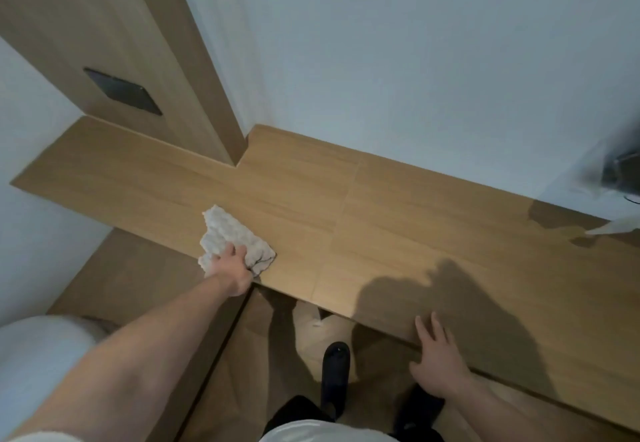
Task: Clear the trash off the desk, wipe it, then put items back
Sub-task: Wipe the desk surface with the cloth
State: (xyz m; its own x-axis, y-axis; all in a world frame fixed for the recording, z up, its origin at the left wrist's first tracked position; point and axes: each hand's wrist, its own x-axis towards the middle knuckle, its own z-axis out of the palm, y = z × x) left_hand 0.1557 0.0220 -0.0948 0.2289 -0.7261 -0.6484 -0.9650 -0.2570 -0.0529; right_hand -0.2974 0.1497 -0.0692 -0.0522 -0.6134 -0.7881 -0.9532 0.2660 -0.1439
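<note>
A long wooden desk (398,213) runs from the left wall to the right edge of the view. A crumpled white cloth (221,233) lies on the desk near its front edge, left of centre. My left hand (230,263) presses down on the cloth's near part, fingers curled into the fabric. My right hand (436,358) rests flat on the desk's front edge at the right, fingers spread and straight, holding nothing.
A wooden wall panel with a dark switch plate (123,91) stands at the back left. Blurred dark and white objects (620,192) sit at the desk's far right. A white rounded object (38,365) is at lower left. My dark slipper (335,375) is on the floor.
</note>
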